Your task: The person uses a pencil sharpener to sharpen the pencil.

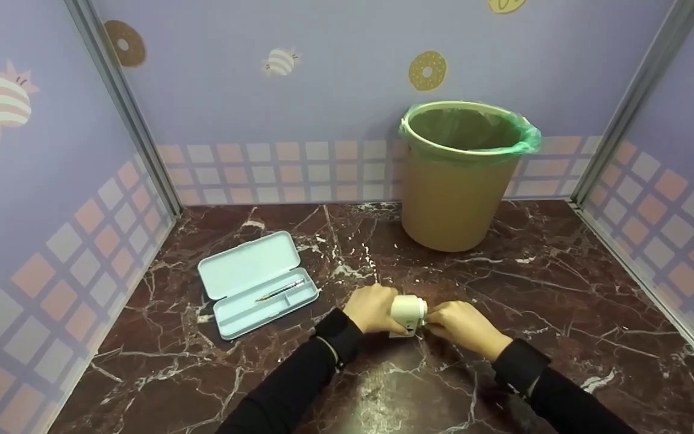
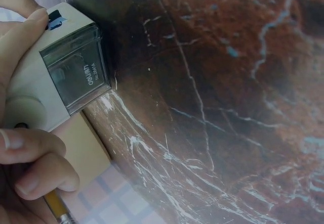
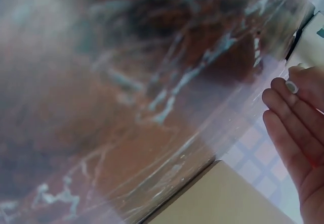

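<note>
A white desktop pencil sharpener [image 1: 408,308] with a clear dark shavings drawer [image 2: 76,72] stands on the marble table. My left hand [image 1: 373,308] grips its body from the left. Below the curled left fingers, a yellow pencil [image 2: 52,202] with a metal ferrule sticks out; its other end is hidden. My right hand [image 1: 466,327] is at the sharpener's right side, pinching what looks like the small white crank handle [image 3: 291,87]. That handle is mostly covered by the fingers.
Left of the hands lies an open light-blue pencil case [image 1: 244,320] with a pen [image 1: 281,290] inside. A beige bin [image 1: 458,199] with a green liner stands behind. Small white bits [image 1: 368,256] are scattered on the marble. Patterned walls [image 1: 335,78] enclose the back and sides.
</note>
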Demonstrator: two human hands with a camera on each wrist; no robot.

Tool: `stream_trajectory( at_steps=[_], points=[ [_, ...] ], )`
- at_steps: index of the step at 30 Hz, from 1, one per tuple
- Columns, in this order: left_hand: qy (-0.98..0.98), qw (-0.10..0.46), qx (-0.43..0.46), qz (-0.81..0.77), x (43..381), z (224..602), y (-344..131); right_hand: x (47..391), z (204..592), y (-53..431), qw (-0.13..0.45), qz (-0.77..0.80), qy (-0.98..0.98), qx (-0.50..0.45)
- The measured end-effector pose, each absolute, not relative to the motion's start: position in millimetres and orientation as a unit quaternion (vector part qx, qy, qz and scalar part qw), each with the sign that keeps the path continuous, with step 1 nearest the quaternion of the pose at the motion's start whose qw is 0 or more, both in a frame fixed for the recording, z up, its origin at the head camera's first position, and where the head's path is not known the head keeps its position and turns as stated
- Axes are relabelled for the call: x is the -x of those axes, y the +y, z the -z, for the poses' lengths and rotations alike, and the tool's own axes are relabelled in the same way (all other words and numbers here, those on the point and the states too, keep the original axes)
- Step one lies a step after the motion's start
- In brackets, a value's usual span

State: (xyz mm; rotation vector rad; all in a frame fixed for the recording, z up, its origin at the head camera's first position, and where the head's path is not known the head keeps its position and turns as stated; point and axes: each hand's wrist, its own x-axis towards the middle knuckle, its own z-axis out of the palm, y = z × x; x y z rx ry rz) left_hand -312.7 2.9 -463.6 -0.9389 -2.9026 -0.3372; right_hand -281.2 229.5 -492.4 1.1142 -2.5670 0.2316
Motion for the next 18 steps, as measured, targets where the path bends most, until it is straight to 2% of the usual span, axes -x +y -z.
stream_trajectory(
  at_steps=[14,18],
  points=[
    [-0.947,0.045,0.302,0.104,311,463,3,272,487,233,0.135,-0.111,-0.893,-0.414],
    [-0.947,0.039,0.302,0.101,312,463,3,267,486,235,0.145,-0.128,-0.887,-0.420]
  ],
)
